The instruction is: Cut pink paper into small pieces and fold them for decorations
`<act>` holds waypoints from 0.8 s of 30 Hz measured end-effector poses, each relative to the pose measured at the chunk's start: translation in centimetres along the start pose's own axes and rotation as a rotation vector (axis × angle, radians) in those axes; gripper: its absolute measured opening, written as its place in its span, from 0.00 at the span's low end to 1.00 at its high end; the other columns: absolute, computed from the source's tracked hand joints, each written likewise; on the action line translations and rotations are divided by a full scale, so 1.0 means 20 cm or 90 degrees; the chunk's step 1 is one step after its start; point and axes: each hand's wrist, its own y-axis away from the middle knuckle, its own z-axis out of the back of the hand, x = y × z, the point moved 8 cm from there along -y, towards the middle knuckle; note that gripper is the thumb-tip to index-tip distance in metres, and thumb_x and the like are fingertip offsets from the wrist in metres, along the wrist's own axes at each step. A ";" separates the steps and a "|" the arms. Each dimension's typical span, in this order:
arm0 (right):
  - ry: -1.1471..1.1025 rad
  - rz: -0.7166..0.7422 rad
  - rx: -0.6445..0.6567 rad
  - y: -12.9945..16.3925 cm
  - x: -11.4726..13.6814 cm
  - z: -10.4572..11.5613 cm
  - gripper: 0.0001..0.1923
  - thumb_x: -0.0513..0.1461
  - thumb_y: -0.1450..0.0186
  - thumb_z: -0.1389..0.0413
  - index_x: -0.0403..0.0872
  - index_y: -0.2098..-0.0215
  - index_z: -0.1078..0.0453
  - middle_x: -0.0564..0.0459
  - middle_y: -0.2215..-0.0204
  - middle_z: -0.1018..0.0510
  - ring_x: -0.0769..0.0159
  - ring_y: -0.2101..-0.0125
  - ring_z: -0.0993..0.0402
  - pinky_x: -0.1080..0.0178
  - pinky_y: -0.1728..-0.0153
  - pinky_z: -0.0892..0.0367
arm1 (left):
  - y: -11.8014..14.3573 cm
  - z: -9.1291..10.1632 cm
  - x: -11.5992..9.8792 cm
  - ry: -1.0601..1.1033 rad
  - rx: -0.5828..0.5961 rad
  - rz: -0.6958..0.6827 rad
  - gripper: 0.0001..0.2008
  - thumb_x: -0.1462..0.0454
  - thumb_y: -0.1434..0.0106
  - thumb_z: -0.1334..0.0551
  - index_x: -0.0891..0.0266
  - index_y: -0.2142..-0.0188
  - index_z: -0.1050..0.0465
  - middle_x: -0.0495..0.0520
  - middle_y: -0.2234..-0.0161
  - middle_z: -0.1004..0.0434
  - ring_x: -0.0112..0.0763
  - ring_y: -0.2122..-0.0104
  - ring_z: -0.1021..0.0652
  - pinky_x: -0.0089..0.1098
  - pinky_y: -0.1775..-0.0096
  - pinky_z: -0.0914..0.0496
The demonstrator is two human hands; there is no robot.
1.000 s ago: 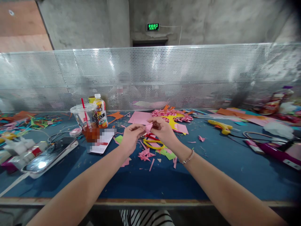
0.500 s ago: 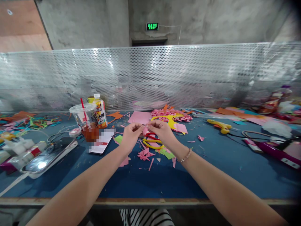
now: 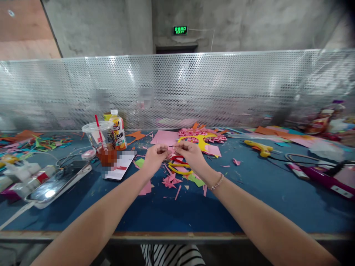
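Head view, sole view on file. Landmark: the yellow-and-red-handled scissors [image 3: 179, 172] on the blue table [image 3: 177, 218].

My left hand [image 3: 154, 157] and right hand [image 3: 191, 155] meet just beyond the scissors. Each grip is pinched, thumb to fingers, on one small pink paper piece [image 3: 171, 150], raised between them. My fingertips cover most of it, so its exact fold cannot be told.

Done, in my judgement: a folded pink paper star [image 3: 171, 181] lies on the near side of the scissors, and a heap of pleated pink paper pieces [image 3: 191, 132] lies beyond them, beside a cut yellow sheet [image 3: 205, 139]. Left, as far as shown: the piece in my grip is not set down, and a flat pink sheet [image 3: 164, 137] beyond the scissors shows no folding. The yellow glue gun [image 3: 259, 147], well right of the scissors, is out of my hands.
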 end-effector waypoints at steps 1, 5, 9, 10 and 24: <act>0.003 0.002 -0.003 0.00 -0.01 0.00 0.09 0.42 0.50 0.40 0.44 0.74 0.28 0.55 0.79 0.26 0.70 0.76 0.29 0.63 0.69 0.31 | 0.00 0.00 0.01 0.010 -0.001 0.007 0.11 0.67 0.58 0.32 0.65 0.72 0.29 0.49 0.78 0.27 0.26 0.77 0.26 0.29 0.70 0.31; 0.010 0.009 -0.009 -0.01 -0.03 0.01 0.10 0.42 0.50 0.40 0.44 0.73 0.28 0.54 0.78 0.26 0.69 0.75 0.29 0.62 0.68 0.30 | 0.00 0.00 0.03 0.041 0.000 0.026 0.13 0.70 0.60 0.32 0.66 0.72 0.29 0.50 0.77 0.26 0.26 0.75 0.25 0.30 0.69 0.30; -0.005 0.000 -0.013 -0.02 -0.03 0.02 0.10 0.42 0.51 0.39 0.45 0.73 0.28 0.54 0.78 0.25 0.69 0.75 0.29 0.62 0.68 0.30 | 0.00 -0.01 0.02 0.068 0.021 0.042 0.13 0.69 0.60 0.32 0.66 0.71 0.28 0.50 0.76 0.26 0.25 0.75 0.25 0.30 0.69 0.29; -0.016 -0.006 -0.014 -0.02 -0.03 0.02 0.10 0.42 0.52 0.38 0.45 0.73 0.28 0.54 0.78 0.25 0.69 0.76 0.29 0.62 0.69 0.30 | 0.00 -0.02 0.01 0.075 0.031 0.040 0.14 0.69 0.60 0.32 0.66 0.70 0.28 0.50 0.76 0.26 0.25 0.75 0.25 0.30 0.68 0.29; -0.009 0.088 -0.048 -0.03 0.08 0.08 0.06 0.40 0.49 0.40 0.46 0.72 0.27 0.52 0.71 0.23 0.67 0.68 0.26 0.60 0.63 0.31 | 0.01 -0.01 0.08 0.168 -0.005 0.112 0.11 0.65 0.55 0.32 0.66 0.73 0.29 0.53 0.75 0.26 0.29 0.72 0.24 0.36 0.61 0.29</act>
